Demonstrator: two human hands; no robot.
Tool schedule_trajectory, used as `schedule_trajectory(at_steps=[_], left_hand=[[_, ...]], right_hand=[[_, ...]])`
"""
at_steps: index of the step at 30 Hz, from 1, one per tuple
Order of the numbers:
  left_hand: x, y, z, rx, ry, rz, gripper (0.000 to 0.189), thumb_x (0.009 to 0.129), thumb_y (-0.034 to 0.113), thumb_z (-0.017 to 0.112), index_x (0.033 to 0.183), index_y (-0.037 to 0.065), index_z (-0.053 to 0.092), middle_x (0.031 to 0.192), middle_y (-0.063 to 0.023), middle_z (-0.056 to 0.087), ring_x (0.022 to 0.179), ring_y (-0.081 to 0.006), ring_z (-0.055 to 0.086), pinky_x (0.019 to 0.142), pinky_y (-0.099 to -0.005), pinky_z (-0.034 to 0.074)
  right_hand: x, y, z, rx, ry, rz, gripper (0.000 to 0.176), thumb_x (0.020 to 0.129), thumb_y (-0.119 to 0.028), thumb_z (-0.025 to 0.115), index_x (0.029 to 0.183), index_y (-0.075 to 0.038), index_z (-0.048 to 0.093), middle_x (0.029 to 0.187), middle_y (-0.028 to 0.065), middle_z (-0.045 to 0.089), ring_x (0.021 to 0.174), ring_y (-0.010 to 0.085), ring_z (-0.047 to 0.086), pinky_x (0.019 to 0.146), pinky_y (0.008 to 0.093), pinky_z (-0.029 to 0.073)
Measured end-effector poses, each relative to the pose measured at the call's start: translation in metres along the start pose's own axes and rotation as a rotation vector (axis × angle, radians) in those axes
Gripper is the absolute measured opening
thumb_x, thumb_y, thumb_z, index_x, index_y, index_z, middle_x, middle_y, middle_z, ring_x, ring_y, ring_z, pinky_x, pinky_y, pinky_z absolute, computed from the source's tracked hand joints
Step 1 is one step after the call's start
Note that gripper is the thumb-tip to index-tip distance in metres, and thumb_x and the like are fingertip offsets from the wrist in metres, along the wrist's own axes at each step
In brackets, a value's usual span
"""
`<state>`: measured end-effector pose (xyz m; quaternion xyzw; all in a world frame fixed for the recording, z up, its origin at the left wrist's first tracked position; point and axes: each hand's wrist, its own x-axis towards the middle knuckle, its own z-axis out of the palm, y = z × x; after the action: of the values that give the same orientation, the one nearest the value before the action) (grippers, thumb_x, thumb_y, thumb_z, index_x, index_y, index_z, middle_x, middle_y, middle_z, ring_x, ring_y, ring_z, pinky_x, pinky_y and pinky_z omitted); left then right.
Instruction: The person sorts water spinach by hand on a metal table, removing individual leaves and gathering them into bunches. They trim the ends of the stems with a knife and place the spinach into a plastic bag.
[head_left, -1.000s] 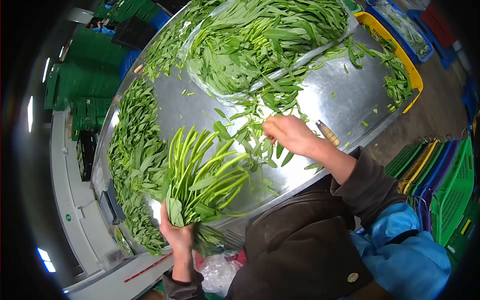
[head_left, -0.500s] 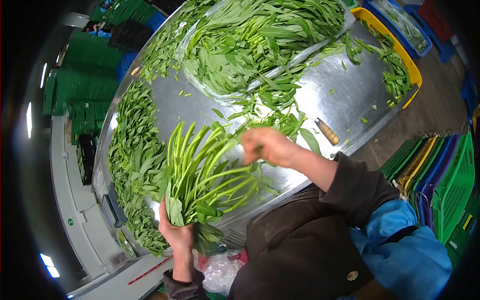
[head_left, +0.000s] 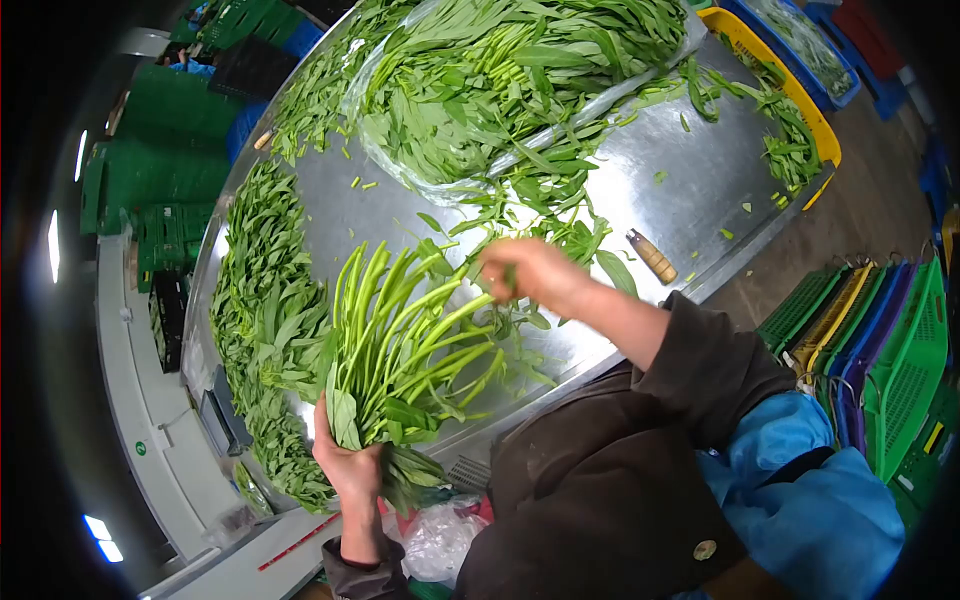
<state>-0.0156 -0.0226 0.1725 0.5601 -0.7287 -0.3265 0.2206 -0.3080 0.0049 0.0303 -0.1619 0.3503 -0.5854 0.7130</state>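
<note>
My left hand (head_left: 350, 465) is closed around the leafy end of a bunch of water spinach (head_left: 400, 350), whose pale green stems fan upward and to the right. Close to the outer stem tips, my right hand (head_left: 530, 275) is pinched and slightly blurred. A bit of green shows between its fingers, and one stem runs up to them. Loose leaves and cut stems (head_left: 560, 220) lie on the metal table (head_left: 330, 195) just beyond. A knife with a wooden handle (head_left: 652, 257) rests to the right of that hand.
A large heap of water spinach (head_left: 520, 90) lies on clear plastic at the far side. More greens (head_left: 265, 310) line the table's left edge. A yellow crate (head_left: 828, 140) stands at the right corner. Coloured baskets (head_left: 870, 350) are stacked below right. A plastic bag (head_left: 440, 540) is near my left forearm.
My right hand has shifted slightly and now shows a little more sharply at the stem tips. The fanned stems have moved a little, while my left hand keeps its hold on the bunch.
</note>
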Motion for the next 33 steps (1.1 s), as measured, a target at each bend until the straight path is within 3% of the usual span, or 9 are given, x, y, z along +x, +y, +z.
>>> schedule_trajectory(at_steps=[1,3,7,12,15,21,23,25,33], left_hand=[[0.0,-0.002,-0.002,0.014,0.001,-0.009,0.072,0.061,-0.016,0.064,0.129,-0.006,0.045,0.11,-0.01,0.063,0.098,-0.0157,0.06,0.091,-0.0278,0.045],[0.001,0.001,-0.001,-0.001,0.001,-0.02,0.072,0.06,-0.016,0.064,0.129,-0.006,0.045,0.11,-0.0101,0.063,0.098,-0.0158,0.06,0.091,-0.0278,0.045],[0.004,0.004,0.007,0.01,-0.029,0.001,0.071,0.06,-0.015,0.065,0.128,-0.005,0.046,0.109,-0.0104,0.063,0.098,-0.016,0.06,0.09,-0.0278,0.045],[0.001,0.013,0.013,0.035,-0.058,0.028,0.064,0.064,-0.01,0.071,0.124,-0.004,0.049,0.107,-0.0098,0.065,0.095,-0.0143,0.061,0.088,-0.0275,0.046],[-0.003,0.006,0.013,0.041,-0.081,0.004,0.064,0.063,-0.01,0.071,0.124,-0.003,0.05,0.106,-0.0102,0.066,0.094,-0.0146,0.061,0.088,-0.027,0.046],[-0.004,0.003,-0.004,0.201,-0.172,-0.012,0.072,0.056,-0.014,0.065,0.126,-0.005,0.047,0.11,-0.0121,0.064,0.099,-0.0185,0.061,0.091,-0.0282,0.045],[0.0,-0.006,-0.015,-0.028,-0.174,-0.117,0.074,0.056,-0.016,0.063,0.127,-0.008,0.045,0.113,-0.0122,0.062,0.099,-0.0196,0.061,0.092,-0.029,0.045],[0.005,-0.008,-0.028,-0.136,-0.192,-0.233,0.073,0.054,-0.017,0.06,0.126,-0.007,0.046,0.11,-0.0103,0.062,0.096,-0.0181,0.061,0.09,-0.0288,0.046],[0.021,-0.023,-0.087,-0.575,-0.242,-0.639,0.053,0.064,-0.004,0.061,0.117,-0.004,0.054,0.094,-0.0115,0.066,0.075,-0.0213,0.066,0.07,-0.0329,0.056]], right_hand=[[0.0,-0.004,-0.016,0.137,0.058,0.0,0.029,0.092,-0.025,0.052,0.095,0.003,0.059,0.081,0.005,0.058,0.063,0.0135,0.058,0.067,0.0285,0.052],[0.001,-0.003,-0.02,-0.292,0.031,0.082,0.042,0.09,-0.033,0.055,0.11,0.004,0.057,0.097,0.0115,0.063,0.081,0.0204,0.063,0.079,0.0325,0.052],[-0.015,0.005,0.03,-0.815,-0.502,-0.038,0.07,0.084,-0.049,0.061,0.132,0.0,0.047,0.135,0.0192,0.049,0.125,0.0272,0.046,0.103,0.0358,0.037],[-0.012,0.019,0.048,-0.662,-0.362,-0.169,0.036,0.086,-0.034,0.063,0.104,-0.003,0.066,0.093,0.0093,0.069,0.085,0.0172,0.064,0.078,0.0305,0.048],[-0.022,-0.004,0.041,-0.814,-0.501,0.107,0.033,0.089,-0.033,0.062,0.1,-0.003,0.065,0.086,0.0059,0.067,0.076,0.0115,0.059,0.068,0.029,0.047],[-0.024,-0.021,-0.008,-1.063,-0.481,-0.148,0.026,0.084,-0.029,0.067,0.084,-0.003,0.065,0.064,0.0052,0.062,0.058,0.0122,0.055,0.053,0.0297,0.043],[-0.022,-0.016,-0.028,-0.992,-0.378,-0.091,0.024,0.084,-0.028,0.067,0.085,-0.003,0.066,0.065,0.0071,0.063,0.058,0.0133,0.058,0.054,0.0295,0.045],[-0.02,-0.006,-0.037,-1.048,0.109,-0.301,0.022,0.084,-0.026,0.067,0.087,-0.004,0.068,0.067,0.0071,0.065,0.064,0.0151,0.063,0.059,0.0291,0.049],[-0.016,0.093,-0.035,-1.209,-0.222,-0.226,0.046,0.081,-0.025,0.065,0.122,-0.006,0.055,0.115,0.0169,0.06,0.086,0.0255,0.066,0.081,0.0344,0.051]])
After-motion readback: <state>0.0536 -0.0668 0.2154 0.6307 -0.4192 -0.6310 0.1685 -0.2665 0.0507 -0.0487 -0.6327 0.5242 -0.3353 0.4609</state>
